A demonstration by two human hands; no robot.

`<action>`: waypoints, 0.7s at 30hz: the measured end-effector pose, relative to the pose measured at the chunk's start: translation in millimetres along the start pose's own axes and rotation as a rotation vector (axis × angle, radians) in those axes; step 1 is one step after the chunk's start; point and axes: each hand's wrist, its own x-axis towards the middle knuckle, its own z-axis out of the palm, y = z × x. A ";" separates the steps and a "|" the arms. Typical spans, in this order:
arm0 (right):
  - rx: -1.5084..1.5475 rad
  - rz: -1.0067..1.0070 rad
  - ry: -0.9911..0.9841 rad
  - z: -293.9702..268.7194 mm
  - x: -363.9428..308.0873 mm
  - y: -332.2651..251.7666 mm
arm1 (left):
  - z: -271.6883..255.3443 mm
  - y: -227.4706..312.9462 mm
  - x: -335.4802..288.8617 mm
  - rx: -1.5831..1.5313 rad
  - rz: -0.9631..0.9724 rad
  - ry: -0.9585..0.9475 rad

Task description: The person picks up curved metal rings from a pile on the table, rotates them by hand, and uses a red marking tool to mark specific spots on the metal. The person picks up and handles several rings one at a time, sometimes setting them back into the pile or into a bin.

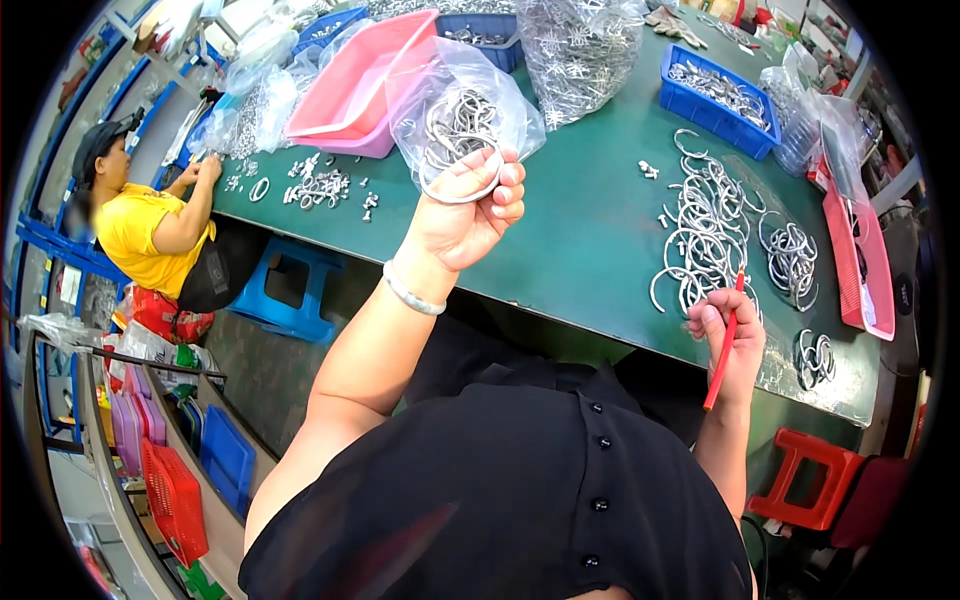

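My left hand (462, 222) is closed on a silver curved metal ring (428, 172), held up in front of a clear plastic bag (522, 128). More metal rings (462, 118) lie inside that bag. On the right, my right hand (738, 345) grips a slim red pencil (718, 374), its tip pointing away toward a loose pile of open metal rings (708, 225). The fingers are right beside the pile's near end. Another heap of rings (791, 256) sits to the right, and a few rings (815, 358) lie by the table's near right corner.
The green table (580, 230) carries a pink basin (350, 85), a blue bin of metal parts (718, 98), a big bag of parts (582, 60) and a pink tray (862, 265). A person in yellow (150, 225) works at the left. A blue stool (290, 290) stands below.
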 end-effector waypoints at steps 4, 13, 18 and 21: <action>-0.031 -0.013 0.059 -6.0 -0.9 2.0 | 2.5 6.3 13.7 0.382 0.083 0.218; -0.561 -0.343 0.183 -10.0 9.2 11.6 | -26.2 80.7 45.4 2.423 0.661 0.811; -0.664 -0.407 0.189 -14.7 12.9 14.7 | 1.8 -9.0 52.5 2.064 0.778 0.145; -0.642 -0.404 0.187 -11.2 13.9 14.6 | 13.9 -74.9 50.2 1.993 0.473 -0.219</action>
